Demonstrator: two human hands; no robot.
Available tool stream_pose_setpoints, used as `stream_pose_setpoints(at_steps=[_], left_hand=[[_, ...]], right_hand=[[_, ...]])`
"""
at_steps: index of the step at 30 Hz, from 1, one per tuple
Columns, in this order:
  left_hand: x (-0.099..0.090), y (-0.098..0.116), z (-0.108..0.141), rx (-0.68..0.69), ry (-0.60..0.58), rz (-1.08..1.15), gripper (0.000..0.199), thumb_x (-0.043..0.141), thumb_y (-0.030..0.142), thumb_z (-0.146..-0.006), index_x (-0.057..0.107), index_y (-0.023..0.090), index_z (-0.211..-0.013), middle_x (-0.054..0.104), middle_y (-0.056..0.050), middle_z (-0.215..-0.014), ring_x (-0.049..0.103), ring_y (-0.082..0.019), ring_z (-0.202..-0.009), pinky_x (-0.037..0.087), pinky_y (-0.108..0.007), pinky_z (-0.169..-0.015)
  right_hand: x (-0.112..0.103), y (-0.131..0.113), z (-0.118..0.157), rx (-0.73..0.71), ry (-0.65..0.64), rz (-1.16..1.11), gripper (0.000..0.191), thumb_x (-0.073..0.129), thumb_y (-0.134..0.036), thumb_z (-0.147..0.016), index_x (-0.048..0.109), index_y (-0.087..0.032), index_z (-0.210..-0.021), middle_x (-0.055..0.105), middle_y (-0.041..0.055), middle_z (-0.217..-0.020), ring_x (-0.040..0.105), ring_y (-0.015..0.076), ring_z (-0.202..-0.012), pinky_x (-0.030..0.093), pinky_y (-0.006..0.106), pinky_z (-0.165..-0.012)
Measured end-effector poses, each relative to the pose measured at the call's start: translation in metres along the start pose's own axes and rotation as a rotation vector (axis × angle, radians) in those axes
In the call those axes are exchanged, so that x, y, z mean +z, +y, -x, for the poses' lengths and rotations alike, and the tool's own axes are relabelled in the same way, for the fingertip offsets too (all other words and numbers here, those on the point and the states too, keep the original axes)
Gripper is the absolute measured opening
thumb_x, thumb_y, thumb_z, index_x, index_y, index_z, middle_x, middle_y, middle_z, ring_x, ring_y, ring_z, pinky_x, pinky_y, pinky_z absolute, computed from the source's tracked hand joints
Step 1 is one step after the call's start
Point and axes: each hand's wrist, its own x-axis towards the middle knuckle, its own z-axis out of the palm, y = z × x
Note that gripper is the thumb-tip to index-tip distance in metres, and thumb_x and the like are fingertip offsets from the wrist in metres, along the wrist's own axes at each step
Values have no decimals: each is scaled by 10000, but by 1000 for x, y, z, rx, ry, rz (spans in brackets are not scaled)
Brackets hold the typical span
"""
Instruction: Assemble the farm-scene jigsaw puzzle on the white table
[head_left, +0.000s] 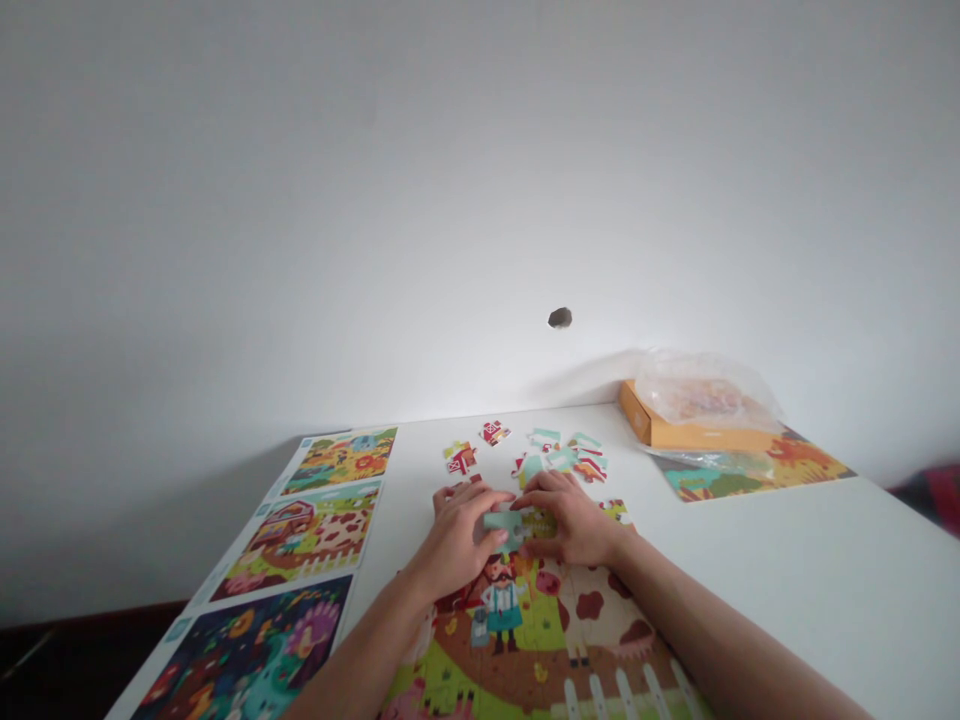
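A farm jigsaw puzzle [525, 630], partly joined, lies in front of me with a farmer, a spotted cow and a white fence on it. At its far edge, my left hand [465, 525] curls its thumb and index finger around a pale blue puzzle piece [501, 521]. Right beside it, my right hand [568, 518] has its fingers bent around a green puzzle piece [538, 523]. The two pieces touch or nearly touch; I cannot tell whether they interlock. Beyond my hands lie several loose pieces, among them a red barn piece [495, 432].
On the left lies a reference sheet [300, 535] with three printed pictures, the farm scene in the middle. At the back right an orange box [697, 435] bears a clear plastic bag [697, 385] and rests partly on an animal picture board [795, 468]. A wall closes off the far side.
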Motion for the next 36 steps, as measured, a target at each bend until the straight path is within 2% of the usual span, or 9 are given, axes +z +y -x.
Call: stream_pose_setpoints(at_steps=[3, 8, 16, 20, 23, 26, 30, 34, 36], left_hand=[[-3, 2, 2, 67, -27, -13, 451, 647, 220, -728, 591, 280, -1172, 610, -43, -1113, 509, -265, -1100, 278, -460, -1002], [-6, 4, 4, 189, -88, -56, 763, 722, 208, -631, 454, 302, -1339, 540, -46, -1219, 453, -285, -1169, 221, -496, -1072], [-3, 2, 4, 220, -49, -78, 863, 713, 163, -626, 368, 318, -1402, 451, -55, -1343, 369, -301, -1261, 191, -516, -1111], [-2, 1, 5, 219, -30, -44, 938, 718, 150, -631, 283, 310, -1446, 455, -53, -1361, 376, -290, -1259, 208, -501, -1116], [1, -3, 6, 204, 1, -33, 996, 738, 164, -626, 224, 284, -1471, 445, -67, -1382, 377, -290, -1259, 227, -489, -1111], [5, -7, 5, 170, 39, -47, 964, 739, 198, -639, 243, 250, -1464, 466, -88, -1364, 399, -294, -1242, 261, -490, -1093], [7, -10, 2, 127, 52, -92, 732, 704, 280, -705, 415, 252, -1377, 510, -82, -1330, 427, -293, -1237, 282, -495, -1085], [6, -9, 2, 126, 17, -135, 549, 667, 326, -752, 533, 284, -1283, 521, -59, -1350, 419, -303, -1262, 263, -526, -1094], [6, -9, 2, 122, 12, -144, 510, 642, 319, -775, 542, 290, -1275, 536, -49, -1346, 417, -303, -1268, 270, -535, -1088]], right_hand=[[1, 1, 0, 5, 10, -26, 336, 696, -455, -795, 663, -254, -1062, 592, 50, -1047, 519, 222, -976, 373, 371, -894], [3, 3, 0, 17, 32, -47, 295, 710, -432, -790, 650, -238, -1003, 609, 44, -1012, 524, 219, -965, 381, 363, -874], [0, 0, -1, -3, 90, -165, 164, 713, -323, -801, 643, -223, -910, 645, 27, -978, 556, 200, -951, 380, 338, -877], [0, -1, 0, 22, 118, -205, 109, 688, -290, -812, 638, -203, -856, 652, 9, -840, 572, 166, -810, 404, 297, -790], [0, 0, -1, 97, 198, -248, 108, 647, -300, -832, 631, -193, -822, 639, -3, -759, 565, 145, -716, 413, 268, -712], [0, 5, -2, 240, 386, -240, 136, 630, -313, -830, 616, -189, -776, 628, -6, -710, 560, 145, -677, 410, 263, -676], [2, 18, -3, 512, 653, -252, 176, 555, -352, -857, 607, -184, -856, 638, 0, -679, 570, 158, -643, 420, 274, -646], [5, 28, -2, 600, 699, -227, 447, 529, -304, -838, 465, -164, -1258, 681, 18, -819, 596, 174, -682, 459, 307, -678], [7, 27, -2, 541, 641, -141, 495, 530, -262, -818, 447, -170, -1297, 680, 47, -940, 600, 184, -746, 473, 328, -721]])
